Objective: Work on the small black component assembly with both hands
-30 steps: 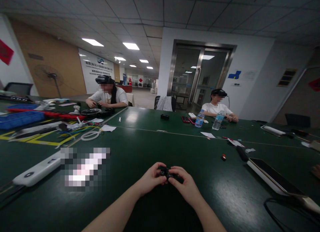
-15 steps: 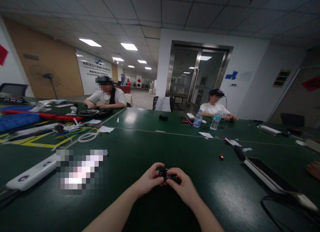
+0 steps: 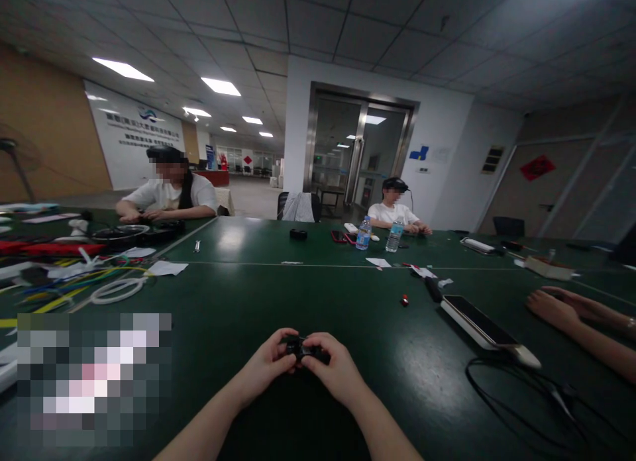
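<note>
You're pinching small black part [image 3: 302, 349] between left hand [image 3: 268, 361] and right hand [image 3: 335, 368], bottom centre, just above green table [image 3: 278, 295], both hands grasping for steadiness. Co-worker's hands [image 3: 556, 308] resting right.

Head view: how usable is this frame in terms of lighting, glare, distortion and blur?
Head view: dim overall; ceiling panels glare on the green table; wide-angle lens bends the ceiling and walls; a pixelated patch hides the lower left; the small black part, pinched by left hand and right hand, is dark and soft, detail unreadable.
</note>
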`<action>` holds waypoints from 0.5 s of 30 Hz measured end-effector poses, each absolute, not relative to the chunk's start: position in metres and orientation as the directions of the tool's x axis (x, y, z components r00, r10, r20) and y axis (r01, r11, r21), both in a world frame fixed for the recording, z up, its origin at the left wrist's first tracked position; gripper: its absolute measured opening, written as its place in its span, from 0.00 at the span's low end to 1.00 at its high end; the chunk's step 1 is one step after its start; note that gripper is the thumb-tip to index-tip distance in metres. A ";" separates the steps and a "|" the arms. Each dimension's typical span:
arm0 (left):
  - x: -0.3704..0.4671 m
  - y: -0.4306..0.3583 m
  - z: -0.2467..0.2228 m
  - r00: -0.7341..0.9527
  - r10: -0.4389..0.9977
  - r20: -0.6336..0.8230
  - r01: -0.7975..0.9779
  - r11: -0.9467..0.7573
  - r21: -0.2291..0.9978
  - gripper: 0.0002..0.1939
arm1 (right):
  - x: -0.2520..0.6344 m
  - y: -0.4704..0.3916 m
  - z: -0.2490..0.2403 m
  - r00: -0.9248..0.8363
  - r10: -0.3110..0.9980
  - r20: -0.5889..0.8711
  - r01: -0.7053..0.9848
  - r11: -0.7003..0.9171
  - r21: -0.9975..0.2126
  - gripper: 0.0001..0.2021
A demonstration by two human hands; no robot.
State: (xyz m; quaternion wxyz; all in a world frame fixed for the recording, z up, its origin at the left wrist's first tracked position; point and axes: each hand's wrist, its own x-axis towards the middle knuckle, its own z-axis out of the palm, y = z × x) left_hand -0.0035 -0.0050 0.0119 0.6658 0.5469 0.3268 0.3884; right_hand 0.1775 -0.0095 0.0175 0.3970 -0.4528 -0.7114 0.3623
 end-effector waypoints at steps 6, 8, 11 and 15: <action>-0.004 -0.006 0.016 0.486 0.873 -0.034 -0.169 0.132 0.977 0.20 | 0.178 -0.011 0.017 -0.283 0.925 0.252 0.363 0.346 -0.865 0.09; -0.003 -0.007 0.017 0.490 0.872 -0.018 -0.185 0.124 0.975 0.19 | 0.177 -0.011 0.016 -0.283 0.927 0.248 0.368 0.344 -0.864 0.09; -0.002 -0.007 0.016 0.454 0.891 -0.020 -0.183 0.115 0.976 0.20 | 0.177 -0.010 0.015 -0.257 0.930 0.261 0.371 0.344 -0.862 0.08; 0.000 -0.006 0.014 0.412 0.911 -0.010 -0.212 0.107 0.971 0.22 | 0.181 -0.007 0.018 -0.170 0.939 0.299 0.358 0.342 -0.869 0.09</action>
